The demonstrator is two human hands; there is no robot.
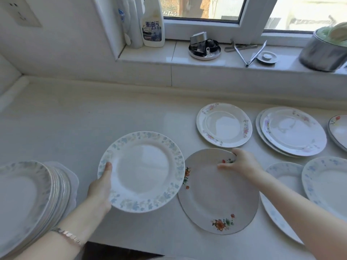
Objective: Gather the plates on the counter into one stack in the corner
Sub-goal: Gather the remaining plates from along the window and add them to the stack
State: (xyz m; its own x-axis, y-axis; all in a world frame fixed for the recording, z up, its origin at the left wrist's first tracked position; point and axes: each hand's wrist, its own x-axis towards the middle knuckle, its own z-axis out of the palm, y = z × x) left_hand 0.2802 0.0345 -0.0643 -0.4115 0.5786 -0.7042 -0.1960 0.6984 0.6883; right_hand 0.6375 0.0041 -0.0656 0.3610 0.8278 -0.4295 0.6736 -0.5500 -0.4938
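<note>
My left hand [100,186] grips the left rim of a white plate with a blue floral border [142,171] and holds it above the counter. My right hand [239,163] has its fingers on the far rim of a grey-white plate with orange flowers [212,199] lying on the counter. A tall stack of blue-rimmed plates [28,194] stands at the front left. Farther right lie a pink-flowered plate [224,125], a pair of stacked plates [293,131], two blue-flowered plates [281,177] [328,184] and a partly cut-off plate [339,128].
The pale counter [84,117] reaches back to a wall corner at the far left. On the windowsill stand spray bottles [153,23], a round metal tin [204,47], tongs [251,53] and a steel pot [323,51]. A wall socket [21,13] is at the upper left.
</note>
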